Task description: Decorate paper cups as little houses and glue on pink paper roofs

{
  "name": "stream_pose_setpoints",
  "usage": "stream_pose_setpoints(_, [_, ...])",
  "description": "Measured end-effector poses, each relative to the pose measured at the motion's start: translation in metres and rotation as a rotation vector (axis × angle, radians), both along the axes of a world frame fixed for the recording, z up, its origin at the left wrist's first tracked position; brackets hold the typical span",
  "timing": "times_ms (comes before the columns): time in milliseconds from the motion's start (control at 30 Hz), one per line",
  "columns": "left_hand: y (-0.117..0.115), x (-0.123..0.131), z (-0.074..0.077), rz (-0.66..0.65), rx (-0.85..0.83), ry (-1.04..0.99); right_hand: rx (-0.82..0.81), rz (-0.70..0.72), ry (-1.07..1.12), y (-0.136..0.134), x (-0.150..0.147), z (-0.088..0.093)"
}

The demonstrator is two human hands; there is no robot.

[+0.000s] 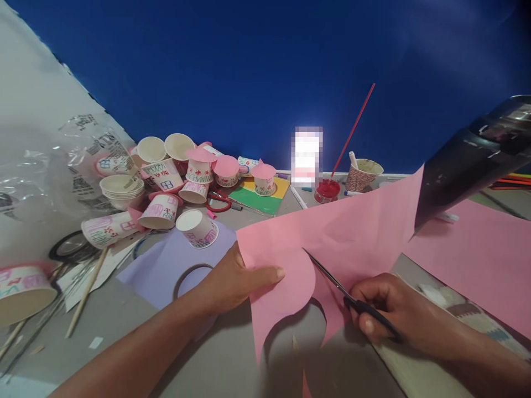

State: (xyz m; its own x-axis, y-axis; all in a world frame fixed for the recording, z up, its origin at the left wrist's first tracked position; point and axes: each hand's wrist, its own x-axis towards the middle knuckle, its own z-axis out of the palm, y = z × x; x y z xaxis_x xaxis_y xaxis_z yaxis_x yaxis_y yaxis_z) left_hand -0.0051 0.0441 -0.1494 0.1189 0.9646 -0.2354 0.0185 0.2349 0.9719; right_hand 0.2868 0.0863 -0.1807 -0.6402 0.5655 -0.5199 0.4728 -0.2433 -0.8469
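Observation:
My left hand (234, 282) pinches the left part of a pink paper sheet (352, 226) and holds it up off the grey table (232, 359). My right hand (394, 312) grips black scissors (332, 279), whose blades reach up and left into the sheet along a curved cut. A rounded flap of pink paper hangs by my left thumb. A lilac paper sheet (170, 262) lies under my left wrist.
Several decorated paper cups (197, 228), some with pink lids, are piled at the back left beside a clear plastic bag (50, 177). A red paint pot (327, 190), a patterned cup (363, 174) with a red stick, green and yellow paper (259, 200), and another pink sheet (477, 260) lie around. A blue wall stands behind.

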Motion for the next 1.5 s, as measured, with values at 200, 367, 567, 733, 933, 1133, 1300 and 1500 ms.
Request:
stream_pose_setpoints(200, [-0.0006,-0.0005,0.0042,-0.006,0.001,0.035,0.01,0.01,0.014,-0.0001,0.0021,-0.0022])
stream_pose_setpoints(367, [-0.0008,-0.0002,0.0044,-0.009,0.009,0.075,0.035,0.014,-0.012,-0.0009,0.005,-0.0049])
stream_pose_setpoints(567, [-0.0009,-0.0025,0.0048,-0.037,0.022,0.084,0.068,0.025,-0.014,-0.0015,0.007,-0.0063])
stream_pose_setpoints(733, [-0.0014,-0.0041,0.0036,-0.056,0.047,0.074,0.083,0.02,-0.021,-0.002,0.0085,-0.0076])
stream_pose_setpoints(933, [-0.0022,-0.0042,0.0038,-0.067,0.034,0.094,0.104,0.033,-0.057,-0.0034,0.0055,-0.0058])
stream_pose_setpoints(1133, [-0.0026,-0.0021,0.006,-0.08,0.003,0.112,0.116,0.045,-0.032,-0.0033,0.0034,-0.0031])
stream_pose_setpoints(1300, [-0.0034,-0.0034,0.0053,-0.084,0.038,0.12,0.115,0.037,-0.024,-0.0045,0.0047,-0.0035])
stream_pose_setpoints(1500, [-0.0038,-0.0034,0.0046,-0.085,0.033,0.125,0.057,0.002,0.029,-0.0052,0.0015,-0.0009])
